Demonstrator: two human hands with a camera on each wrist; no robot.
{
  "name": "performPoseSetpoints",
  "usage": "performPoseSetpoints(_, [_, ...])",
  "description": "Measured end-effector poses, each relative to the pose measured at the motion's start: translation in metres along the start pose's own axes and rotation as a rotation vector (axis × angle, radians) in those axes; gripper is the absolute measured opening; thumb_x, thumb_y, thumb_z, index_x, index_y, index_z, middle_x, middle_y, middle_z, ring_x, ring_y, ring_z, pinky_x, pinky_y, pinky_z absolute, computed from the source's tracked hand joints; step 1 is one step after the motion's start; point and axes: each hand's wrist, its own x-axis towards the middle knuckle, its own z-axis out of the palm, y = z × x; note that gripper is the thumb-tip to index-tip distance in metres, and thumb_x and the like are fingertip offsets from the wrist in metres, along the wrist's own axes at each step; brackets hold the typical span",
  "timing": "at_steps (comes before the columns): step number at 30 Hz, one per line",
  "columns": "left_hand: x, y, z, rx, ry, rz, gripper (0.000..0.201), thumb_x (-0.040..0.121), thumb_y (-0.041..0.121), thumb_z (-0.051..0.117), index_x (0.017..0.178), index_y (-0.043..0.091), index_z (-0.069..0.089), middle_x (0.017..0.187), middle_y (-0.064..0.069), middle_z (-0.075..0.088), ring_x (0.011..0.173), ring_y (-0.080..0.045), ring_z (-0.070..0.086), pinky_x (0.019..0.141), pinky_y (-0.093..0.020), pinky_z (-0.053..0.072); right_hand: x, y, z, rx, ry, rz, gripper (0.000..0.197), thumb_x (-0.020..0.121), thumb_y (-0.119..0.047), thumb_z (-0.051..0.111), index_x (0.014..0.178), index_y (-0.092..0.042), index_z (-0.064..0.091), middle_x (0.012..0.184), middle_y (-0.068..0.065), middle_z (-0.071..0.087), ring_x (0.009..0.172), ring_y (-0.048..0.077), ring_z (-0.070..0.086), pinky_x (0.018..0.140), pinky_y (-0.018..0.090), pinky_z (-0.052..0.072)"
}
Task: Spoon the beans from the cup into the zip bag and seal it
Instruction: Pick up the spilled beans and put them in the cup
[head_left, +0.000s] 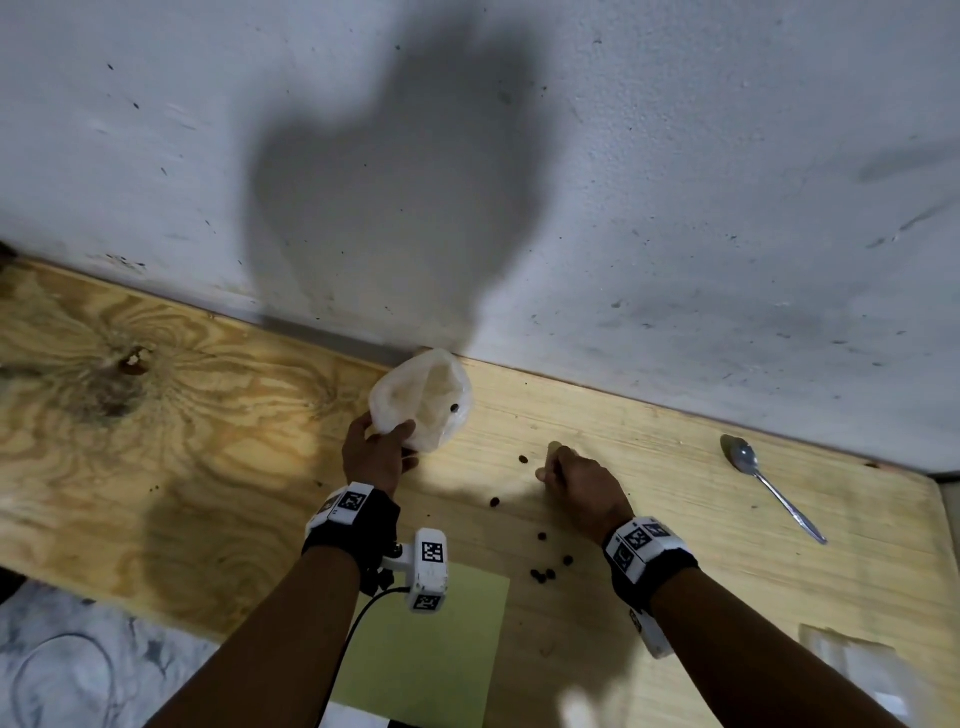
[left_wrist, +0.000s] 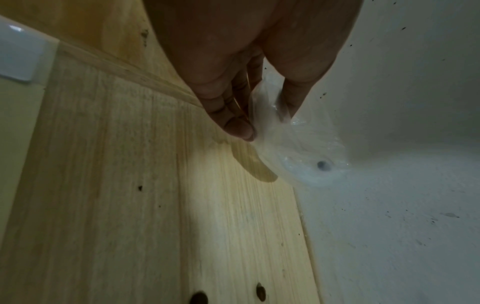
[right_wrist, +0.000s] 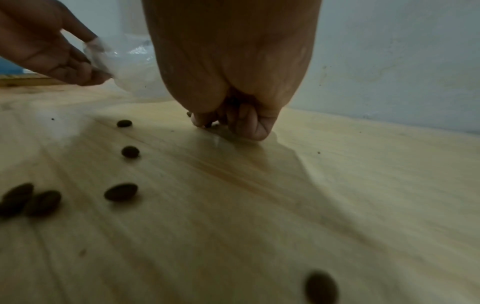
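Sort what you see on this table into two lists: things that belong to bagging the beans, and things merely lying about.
Belong to the job:
zip bag, held open by the left hand
loose beans on the table
right hand, pinching up a bean
spoon, lying unused

Lying about:
green sheet
clear packet at the table's corner

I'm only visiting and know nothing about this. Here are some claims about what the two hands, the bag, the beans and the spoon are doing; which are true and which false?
1. The left hand grips the clear plastic zip bag. True.
2. The right hand holds the silver metal spoon. False: the spoon lies alone on the pale wooden table, to the right of that hand.
3. Dark brown beans lie scattered on the table. True.
4. The bag is full of beans. False: only one bean shows inside.
5. The right hand's fingers are curled down at the tabletop. True.
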Motion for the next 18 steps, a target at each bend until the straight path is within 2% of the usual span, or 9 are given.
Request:
performPoseSetpoints(3, [0.0,0.0,-0.001,0.009,0.002,0.004,0.057,0.08,0.005,0.075,0.13,0.014,0.05,0.122,-0.021,0.061,0.089,-0.037,0.064,0.058,-0.034,0.054,-0.003,0.0,-0.005,-0.047,0.038,0.063,0.025,0.097,-0.046,0.054,0.094,-0.022,0.049,0.094,-0.002,0.06,0.084,0.021,0.054,0.069,0.033,0.038])
performPoseSetpoints(5, [0.0,-0.001,-0.003,0.017,0.001,0.008,0.056,0.08,0.006,0.075,0.13,0.014,0.05,0.123,-0.022,0.061,0.088,-0.038,0.064,0.058,-0.034,0.054,-0.007,0.001,-0.005,-0.095,0.047,0.088,0.029,0.097,-0.05,0.052,0.094,-0.022,0.052,0.098,-0.002,0.063,0.084,0.019,0.054,0.069,0.033,0.039])
performPoseSetpoints(8, [0.0,-0.002,-0.004,0.021,0.0,0.013,0.058,0.081,0.004,0.074,0.132,0.012,0.049,0.124,-0.022,0.061,0.088,-0.037,0.064,0.057,-0.033,0.056,-0.012,0.001,0.001,-0.179,0.074,0.055,0.028,0.102,-0.045,0.044,0.103,-0.02,0.055,0.115,0.002,0.068,0.097,0.024,0.061,0.074,0.032,0.04])
performPoseSetpoints(10, [-0.001,-0.002,-0.006,0.023,0.0,0.016,0.059,0.082,0.002,0.073,0.134,0.01,0.048,0.123,-0.023,0.06,0.088,-0.036,0.064,0.051,-0.03,0.056,-0.013,0.001,0.004,-0.186,0.072,0.039,0.024,0.104,-0.04,0.04,0.106,-0.019,0.051,0.119,0.001,0.068,0.104,0.027,0.062,0.075,0.033,0.038])
performPoseSetpoints(13, [-0.003,-0.004,-0.006,0.025,0.001,0.013,0.06,0.082,0.003,0.073,0.135,0.01,0.047,0.124,-0.024,0.06,0.089,-0.037,0.064,0.056,-0.033,0.055,-0.012,0.002,0.005,-0.136,0.038,0.046,0.019,0.104,-0.039,0.04,0.098,-0.021,0.044,0.107,0.003,0.069,0.095,0.028,0.062,0.071,0.033,0.036])
performPoseSetpoints(15, [-0.006,-0.005,-0.005,0.025,0.003,0.015,0.059,0.082,0.003,0.073,0.134,0.011,0.048,0.124,-0.024,0.061,0.088,-0.037,0.064,0.059,-0.034,0.055,-0.013,0.006,0.002,-0.03,0.049,0.006,0.022,0.104,-0.038,0.043,0.093,-0.019,0.046,0.097,0.003,0.069,0.087,0.025,0.063,0.07,0.033,0.039])
performPoseSetpoints(17, [-0.008,-0.006,-0.003,0.026,0.001,0.021,0.058,0.081,0.004,0.074,0.133,0.012,0.049,0.122,-0.023,0.062,0.087,-0.037,0.065,0.056,-0.033,0.056,-0.019,0.008,-0.005,0.246,0.059,-0.028,0.031,0.104,-0.037,0.045,0.085,-0.013,0.05,0.082,0.001,0.065,0.071,0.011,0.062,0.068,0.03,0.043])
performPoseSetpoints(18, [-0.01,-0.005,-0.002,0.024,0.0,0.025,0.058,0.081,0.005,0.074,0.132,0.012,0.049,0.121,-0.023,0.063,0.087,-0.037,0.066,0.055,-0.032,0.056,-0.024,0.008,-0.01,0.453,0.045,-0.001,0.036,0.104,-0.038,0.045,0.081,-0.012,0.052,0.073,0.001,0.059,0.061,0.006,0.056,0.063,0.027,0.042])
